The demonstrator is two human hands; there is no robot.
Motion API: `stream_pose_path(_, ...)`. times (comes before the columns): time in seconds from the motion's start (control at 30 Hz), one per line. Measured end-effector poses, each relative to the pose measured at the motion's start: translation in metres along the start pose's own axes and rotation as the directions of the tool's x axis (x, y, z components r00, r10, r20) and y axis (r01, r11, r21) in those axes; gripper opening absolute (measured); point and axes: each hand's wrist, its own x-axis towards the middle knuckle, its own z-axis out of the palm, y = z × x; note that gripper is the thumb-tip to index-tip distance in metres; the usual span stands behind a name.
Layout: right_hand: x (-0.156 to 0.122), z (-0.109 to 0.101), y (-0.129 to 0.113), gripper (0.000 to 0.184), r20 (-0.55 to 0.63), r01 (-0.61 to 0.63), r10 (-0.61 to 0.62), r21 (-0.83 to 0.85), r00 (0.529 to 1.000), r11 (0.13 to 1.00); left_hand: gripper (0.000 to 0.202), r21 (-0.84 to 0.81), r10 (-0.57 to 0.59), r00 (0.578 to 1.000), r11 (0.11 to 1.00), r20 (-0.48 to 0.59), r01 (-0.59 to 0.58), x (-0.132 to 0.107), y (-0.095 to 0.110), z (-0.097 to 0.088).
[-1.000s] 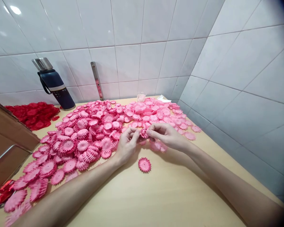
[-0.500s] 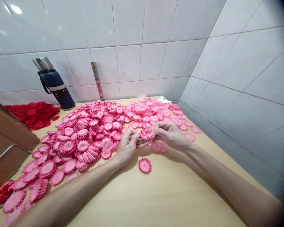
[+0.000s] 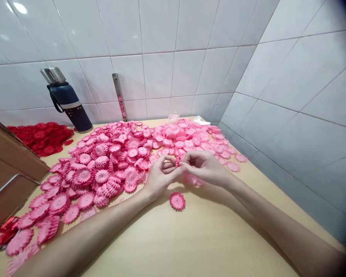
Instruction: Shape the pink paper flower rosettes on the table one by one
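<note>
Between my two hands is a pink scalloped petal disc (image 3: pixel 178 160), mostly covered by my fingers. My left hand (image 3: pixel 163 175) pinches it from the left, thumb pointing right. From the other side my right hand (image 3: pixel 206 167) grips it with thumb and index finger, the fingertips of both hands meeting. One loose pink disc with a small centre hole (image 3: pixel 177 201) lies flat on the table just below my hands. A big heap of similar pink discs (image 3: pixel 102 177) spreads behind and to the left. Paler discs (image 3: pixel 194 180) lie partly hidden under my right hand.
A dark blue flask (image 3: pixel 70 107) stands by the tiled wall beside a pile of red discs (image 3: pixel 43 138). At left are a cardboard box (image 3: pixel 11 173) and a red shiny wrapper (image 3: pixel 2 232). A small clear cup (image 3: pixel 173 117) and white paper (image 3: pixel 201 120) sit at the back.
My hands have drawn closer together, and the right hand has turned inward over the pink disc, covering most of it. The loose disc on the table stays put.
</note>
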Motion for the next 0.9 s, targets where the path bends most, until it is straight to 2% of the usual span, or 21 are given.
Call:
stream_pose_path(0.13, 0.0, 0.0, 0.002, 0.017, -0.018, -0.004, 0.006, 0.131, 1.0, 0.991, 0.027, 0.003, 0.009, 1.0, 1.0, -0.019, -0.009, 0.002, -0.003, 0.0)
stream_pose_path(0.23, 0.001, -0.004, 0.003, 0.015, -0.052, 0.052, -0.042, 0.198, 0.998, 0.979, 0.026, 0.022, 0.038, 0.997, 0.999, -0.061, -0.037, 0.002, -0.004, 0.0)
stream_pose_path(0.3, 0.002, -0.007, 0.003, 0.008, -0.035, 0.105, -0.102, 0.076, 0.994, 0.992, 0.026, 0.044, 0.053, 0.993, 0.998, -0.107, -0.048, 0.001, -0.003, 0.001)
stream_pose_path(0.43, 0.001, -0.007, 0.0, 0.022, 0.035, 0.195, -0.192, -0.186, 0.981, 0.963, 0.023, 0.088, 0.056, 0.989, 0.995, -0.14, -0.044, -0.001, 0.001, 0.002)
stream_pose_path(0.5, 0.0, -0.004, -0.001, 0.018, 0.028, 0.234, -0.234, -0.251, 0.972, 0.939, 0.023, 0.104, 0.058, 0.991, 0.994, -0.122, -0.046, -0.002, 0.002, 0.003)
stream_pose_path(0.6, 0.0, 0.0, -0.001, 0.001, -0.085, 0.223, -0.255, -0.276, 0.963, 0.935, 0.022, 0.112, 0.076, 0.992, 0.992, -0.101, -0.065, -0.003, 0.001, 0.002)
stream_pose_path(0.7, 0.001, 0.002, 0.002, 0.019, -0.182, 0.153, -0.188, -0.191, 0.965, 0.97, 0.022, 0.131, 0.093, 0.99, 0.988, -0.11, -0.079, -0.004, -0.001, 0.001)
stream_pose_path(0.8, 0.002, 0.003, 0.004, 0.011, -0.09, 0.117, -0.147, -0.279, 0.985, 0.953, 0.022, 0.152, 0.098, 0.992, 0.985, -0.084, -0.085, -0.003, -0.002, 0.0)
stream_pose_path(0.9, 0.0, 0.008, 0.003, 0.029, 0.0, 0.152, -0.171, -0.46, 0.985, 0.875, 0.024, 0.212, 0.098, 0.991, 0.974, -0.091, -0.077, -0.002, -0.001, -0.001)
